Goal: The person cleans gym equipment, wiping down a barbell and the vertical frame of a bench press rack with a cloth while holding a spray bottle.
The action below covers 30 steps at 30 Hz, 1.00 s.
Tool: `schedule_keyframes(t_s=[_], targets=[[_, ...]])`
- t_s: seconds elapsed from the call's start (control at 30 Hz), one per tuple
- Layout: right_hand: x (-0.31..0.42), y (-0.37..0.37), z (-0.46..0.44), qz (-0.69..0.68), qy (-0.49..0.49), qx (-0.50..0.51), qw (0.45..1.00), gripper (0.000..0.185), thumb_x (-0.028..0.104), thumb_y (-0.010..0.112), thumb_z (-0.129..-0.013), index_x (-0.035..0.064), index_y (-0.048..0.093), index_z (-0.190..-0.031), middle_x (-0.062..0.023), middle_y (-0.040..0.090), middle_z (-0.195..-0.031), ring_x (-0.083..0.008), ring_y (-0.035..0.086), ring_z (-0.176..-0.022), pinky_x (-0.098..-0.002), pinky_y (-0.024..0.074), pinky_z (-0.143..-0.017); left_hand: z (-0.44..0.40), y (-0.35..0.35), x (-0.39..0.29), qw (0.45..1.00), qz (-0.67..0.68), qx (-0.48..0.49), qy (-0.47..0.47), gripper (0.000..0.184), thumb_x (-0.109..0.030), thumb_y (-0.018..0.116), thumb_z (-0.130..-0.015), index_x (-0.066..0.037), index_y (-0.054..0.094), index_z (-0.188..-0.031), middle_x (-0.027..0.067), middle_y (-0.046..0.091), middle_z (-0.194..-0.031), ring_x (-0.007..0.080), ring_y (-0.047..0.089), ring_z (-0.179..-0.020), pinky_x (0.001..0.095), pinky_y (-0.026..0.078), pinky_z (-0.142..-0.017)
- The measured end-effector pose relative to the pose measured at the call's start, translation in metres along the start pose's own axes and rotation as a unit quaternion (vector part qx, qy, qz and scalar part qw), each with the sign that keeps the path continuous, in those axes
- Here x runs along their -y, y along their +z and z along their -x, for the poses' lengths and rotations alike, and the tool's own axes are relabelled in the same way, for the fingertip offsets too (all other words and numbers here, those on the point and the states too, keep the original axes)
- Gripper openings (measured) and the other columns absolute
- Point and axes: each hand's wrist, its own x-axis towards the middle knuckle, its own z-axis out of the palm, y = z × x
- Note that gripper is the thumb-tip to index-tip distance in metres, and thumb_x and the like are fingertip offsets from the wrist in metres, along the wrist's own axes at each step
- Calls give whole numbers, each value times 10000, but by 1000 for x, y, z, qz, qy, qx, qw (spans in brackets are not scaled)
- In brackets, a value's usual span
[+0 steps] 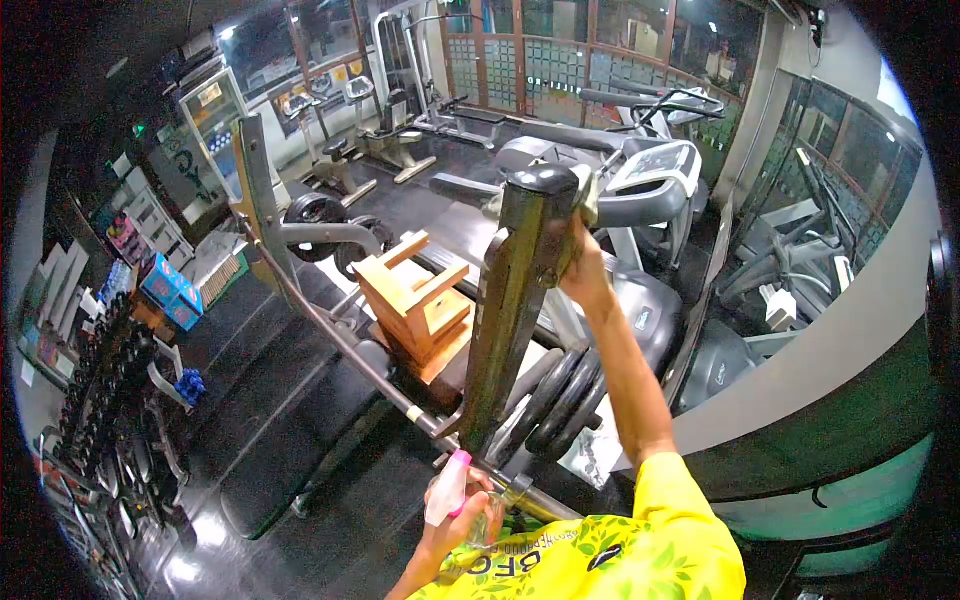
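My left hand (452, 520) is wrapped round a spray bottle (447, 492) with a white and pink trigger head, low in front of my yellow shirt. Its clear body is partly hidden by my fingers and the shirt. Stretched up and forward, my right hand (584, 268) presses a pale cloth (590, 196) to the right side of a dark upright post (512, 290), near its rounded top. Most of that hand's fingers are behind the cloth or the post. A long metal bar (372, 372) runs past the foot of the post.
Black weight plates (562, 402) hang right of the post. Wooden step boxes (418, 305) stand to its left, beside a black bench (300, 450). Treadmills (650, 180) stand behind, and a mirror (810, 220) covers the right wall. A dumbbell rack (105, 410) lines the left.
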Motion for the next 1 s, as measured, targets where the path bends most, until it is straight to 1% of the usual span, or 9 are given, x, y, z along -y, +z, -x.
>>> schedule_keyframes(t_s=[0.1, 0.23, 0.43, 0.5, 0.57, 0.63, 0.7, 0.8, 1.0], targets=[[-31, 7, 28, 30, -31, -177, 983, 437, 393, 386, -959, 71, 473, -1241, -96, 561, -1187, -236, 572, -1024, -411, 447, -893, -2, 2, 0, 1000, 6, -23, 3, 131, -19, 565, -829, 29, 518, -941, 82, 584, -818, 112, 602, -624, 242, 466, -611], [-102, -34, 121, 314, 188, -194, 910, 511, 426, 367, -964, 29, 458, -1273, -59, 519, -1256, -171, 468, -1154, -341, 331, -1008, -2, -1, 15, 999, 38, -32, 14, 118, -36, 562, -831, 23, 527, -927, 68, 587, -791, 106, 597, -621, 239, 458, -613], [-161, -40, 184, 172, 214, -331, 903, 380, 363, 453, -950, 111, 442, -1233, -12, 553, -1069, -139, 523, -989, -328, 422, -889, -3, -8, 13, 1000, -14, -17, 8, 114, -19, 563, -818, 24, 529, -918, 70, 583, -788, 108, 596, -627, 246, 462, -615], [-146, -46, 149, 203, 84, -336, 916, 404, 380, 454, -946, 110, 425, -1246, -26, 554, -1067, -137, 542, -943, -320, 460, -824, -2, -5, 10, 1000, 7, -28, 5, 116, -11, 560, -812, 29, 526, -915, 77, 581, -797, 109, 596, -626, 247, 463, -614], [-101, -46, 103, 321, -10, -292, 901, 443, 395, 451, -944, 102, 404, -1272, -45, 549, -1095, -144, 537, -965, -325, 462, -828, -3, -4, 10, 999, 33, -40, 5, 118, -3, 557, -805, 34, 524, -912, 84, 578, -806, 109, 596, -625, 247, 463, -613], [-33, -36, 42, -68, -72, 236, 967, 427, 340, 460, -951, 96, 388, -1294, -59, 529, -1135, -163, 529, -991, -324, 447, -861, -3, -7, 10, 999, -16, -25, 11, 125, 10, 548, -793, 43, 518, -911, 98, 573, -820, 117, 598, -625, 246, 462, -610], [3, 45, 5, 322, -159, -284, 889, 349, 232, 459, -957, 71, 432, -1266, -54, 545, -1095, -138, 518, -987, -283, 419, -870, -4, -5, 6, 999, -19, -29, 12, 127, 7, 545, -790, 41, 518, -908, 98, 573, -818, 118, 598, -623, 245, 462, -609], [39, 78, -28, 563, -314, -93, 759, 273, 121, 456, -942, 22, 490, -1194, -52, 555, -1066, -121, 503, -1009, -246, 398, -858, -4, -2, 7, 999, -32, -41, 15, 123, -8, 542, -788, 36, 518, -900, 92, 578, -785, 120, 596, -614, 243, 460, -606], [78, 127, -38, 697, -178, 1, 695, 280, 51, 551, -807, 29, 546, -1086, -132, 553, -1150, -292, 535, -1092, -365, 390, -944, -9, 5, -1, 997, -54, -48, -2, 107, -39, 536, -799, 21, 518, -885, 61, 579, -651, 119, 589, -592, 242, 456, -590]])
